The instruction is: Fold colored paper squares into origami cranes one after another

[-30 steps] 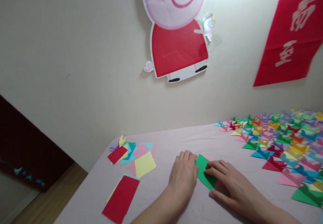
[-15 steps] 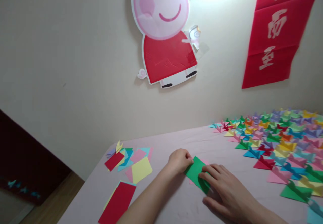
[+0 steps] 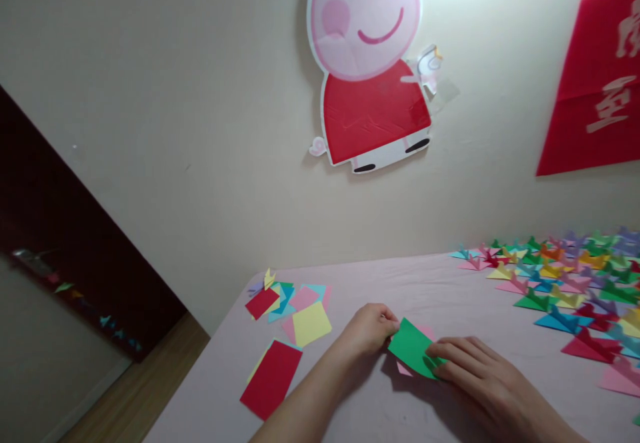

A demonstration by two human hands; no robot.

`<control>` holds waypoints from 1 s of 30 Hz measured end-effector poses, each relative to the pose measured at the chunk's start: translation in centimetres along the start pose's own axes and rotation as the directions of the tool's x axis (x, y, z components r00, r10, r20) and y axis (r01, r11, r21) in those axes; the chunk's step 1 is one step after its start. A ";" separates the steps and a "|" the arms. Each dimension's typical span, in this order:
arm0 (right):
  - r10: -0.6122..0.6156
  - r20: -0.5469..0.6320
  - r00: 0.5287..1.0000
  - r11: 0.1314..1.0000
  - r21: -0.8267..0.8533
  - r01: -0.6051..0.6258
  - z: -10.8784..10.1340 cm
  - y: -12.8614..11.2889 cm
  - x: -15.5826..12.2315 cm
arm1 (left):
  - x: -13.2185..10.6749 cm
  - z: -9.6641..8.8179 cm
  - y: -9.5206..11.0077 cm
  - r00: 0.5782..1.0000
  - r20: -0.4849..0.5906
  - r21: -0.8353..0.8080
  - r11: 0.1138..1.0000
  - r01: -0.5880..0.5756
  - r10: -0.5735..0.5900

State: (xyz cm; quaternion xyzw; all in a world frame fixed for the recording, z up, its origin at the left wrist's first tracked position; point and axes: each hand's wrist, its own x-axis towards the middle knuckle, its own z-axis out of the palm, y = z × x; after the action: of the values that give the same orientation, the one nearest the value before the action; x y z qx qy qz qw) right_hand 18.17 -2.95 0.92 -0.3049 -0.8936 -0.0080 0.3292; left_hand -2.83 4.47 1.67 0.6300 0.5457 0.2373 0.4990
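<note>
A green sheet of paper [image 3: 413, 346], seemingly folded to a rectangle, is held between my two hands. My left hand [image 3: 376, 326] pinches its left corner between thumb and fingertips. Over the paper's right end lie the fingers of my right hand [image 3: 473, 366]; the thumb is hidden, and the hand seems closed on that end. Beneath the green paper, corners of a pink sheet [image 3: 406, 369] show on the pale pink tabletop.
Left of my hands lie a red sheet [image 3: 273, 376] on other papers, a yellow sheet [image 3: 313, 324] and several coloured pieces. Many folded paper cranes [image 3: 565, 320] fill the right side. Behind the table [image 3: 370, 276] rises a wall with a pig cutout [image 3: 375, 113].
The view has swung left, so everything sits farther right. The green paper appears tilted up off the table, with a shadow below it. My right hand has shifted toward its right end.
</note>
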 end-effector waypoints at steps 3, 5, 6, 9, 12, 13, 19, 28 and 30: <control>-0.072 -0.015 0.997 0.997 -0.004 0.072 -0.2 -0.3 0.3 | -1.8 -2.0 -0.8 0.997 -0.076 0.024 1.000 -0.021 0.023; -0.091 -0.022 0.996 0.996 -0.021 0.091 -0.2 -0.4 0.3 | -3.2 -4.3 -1.7 0.987 -0.157 0.065 0.997 -0.030 0.040; -0.091 -0.022 0.996 0.995 -0.028 0.091 -0.1 -0.4 0.3 | -3.9 -5.6 -2.3 0.978 -0.204 0.085 0.996 -0.027 0.044; -0.064 -0.023 0.998 0.997 -0.038 0.063 0.2 -0.3 0.1 | -6.4 -10.0 -4.1 0.949 -0.315 0.133 0.991 0.016 0.027; -0.046 -0.008 0.999 0.998 -0.053 0.046 0.5 -0.2 -0.1 | -8.9 -13.8 -5.6 0.915 -0.403 0.187 0.979 0.074 0.008; -0.050 0.000 0.999 0.997 -0.061 0.050 0.6 -0.2 -0.1 | -9.7 -14.7 -6.0 0.902 -0.433 0.213 0.972 0.098 0.004; -0.089 0.005 0.996 0.991 -0.095 0.089 0.5 -0.6 0.1 | -12.6 -16.3 -6.4 0.798 -0.601 0.413 0.872 0.264 0.044; -0.066 0.086 0.994 0.989 -0.129 0.077 -0.5 -0.1 -1.6 | -12.3 -2.4 -2.4 0.868 -0.063 0.732 0.614 -0.295 0.492; -0.059 0.108 0.992 0.989 -0.130 0.073 -0.8 -0.5 -2.1 | -11.6 1.1 -2.4 0.812 0.122 0.733 0.501 -0.461 0.570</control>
State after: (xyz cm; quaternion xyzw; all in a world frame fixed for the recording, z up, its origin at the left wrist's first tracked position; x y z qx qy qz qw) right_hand 19.63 -4.64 0.38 -0.2966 -0.9166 -0.0626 0.2607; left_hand -6.32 -6.87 1.92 0.8908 0.4121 0.1781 0.0704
